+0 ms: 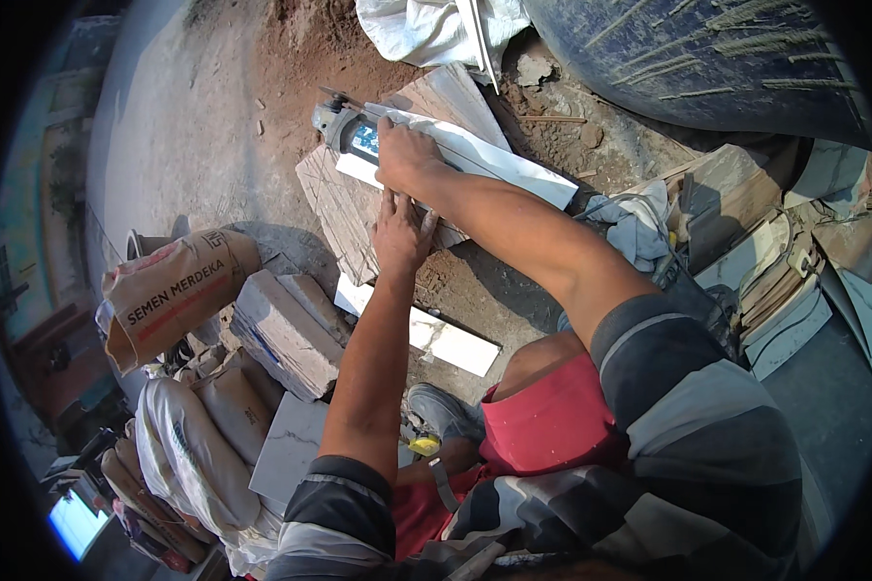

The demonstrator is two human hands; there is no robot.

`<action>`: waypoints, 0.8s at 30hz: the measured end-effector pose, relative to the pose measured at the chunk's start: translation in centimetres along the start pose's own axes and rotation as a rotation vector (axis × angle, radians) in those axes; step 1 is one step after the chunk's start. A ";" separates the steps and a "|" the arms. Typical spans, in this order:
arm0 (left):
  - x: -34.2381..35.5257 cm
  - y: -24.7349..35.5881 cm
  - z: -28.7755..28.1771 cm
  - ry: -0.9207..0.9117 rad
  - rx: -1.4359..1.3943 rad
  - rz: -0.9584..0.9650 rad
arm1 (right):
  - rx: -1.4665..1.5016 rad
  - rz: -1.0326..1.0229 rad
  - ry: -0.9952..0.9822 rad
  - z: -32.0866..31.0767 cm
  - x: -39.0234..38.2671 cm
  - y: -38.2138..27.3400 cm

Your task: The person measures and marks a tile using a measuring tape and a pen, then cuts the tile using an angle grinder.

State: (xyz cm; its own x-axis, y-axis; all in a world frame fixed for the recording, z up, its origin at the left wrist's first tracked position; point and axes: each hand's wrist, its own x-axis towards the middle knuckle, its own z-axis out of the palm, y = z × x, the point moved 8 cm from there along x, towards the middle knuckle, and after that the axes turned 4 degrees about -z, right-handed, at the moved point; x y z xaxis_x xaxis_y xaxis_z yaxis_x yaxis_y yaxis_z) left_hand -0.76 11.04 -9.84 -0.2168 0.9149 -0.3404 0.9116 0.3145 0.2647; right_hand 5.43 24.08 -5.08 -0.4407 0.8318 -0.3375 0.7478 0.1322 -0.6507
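Observation:
An angle grinder (334, 124) lies tilted over a long white tile strip (513, 169), its disc at the far end. My right hand (406, 153) is closed on the grinder's body, forearm reaching diagonally from the lower right. Just below it, my left hand (401, 232) has its fingers stretched out against the tile's near edge, the fingertips partly hidden under my right hand. The strip rests on stacked stone-patterned slabs (325, 198). Another white tile strip (455, 344) lies on the dirt nearer my legs.
A brown paper sack (179, 276), beige blocks (276, 334) and white sacks (189, 460) crowd the left. Tile offcuts (785, 320) and a light blue cloth (635, 232) lie right. A white sack (421, 29) and large dark mud-streaked container (688, 58) sit at the top.

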 end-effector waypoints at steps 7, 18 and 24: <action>-0.2 0.3 -0.4 0.079 0.017 0.056 | -0.009 0.015 -0.005 0.3 0.4 0.1; -0.1 0.0 -0.2 0.032 0.007 0.024 | -0.031 0.029 -0.024 0.3 0.7 -0.1; -0.1 0.1 -0.1 0.008 0.026 0.005 | -0.036 0.035 -0.036 0.2 0.8 -0.1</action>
State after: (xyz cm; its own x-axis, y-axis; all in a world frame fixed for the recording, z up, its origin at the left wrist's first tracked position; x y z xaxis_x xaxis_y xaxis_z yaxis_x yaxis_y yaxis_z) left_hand -0.68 11.01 -9.64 -0.2150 0.9185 -0.3318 0.9213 0.3035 0.2431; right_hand 4.90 24.62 -5.43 -0.4312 0.8164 -0.3841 0.7799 0.1232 -0.6137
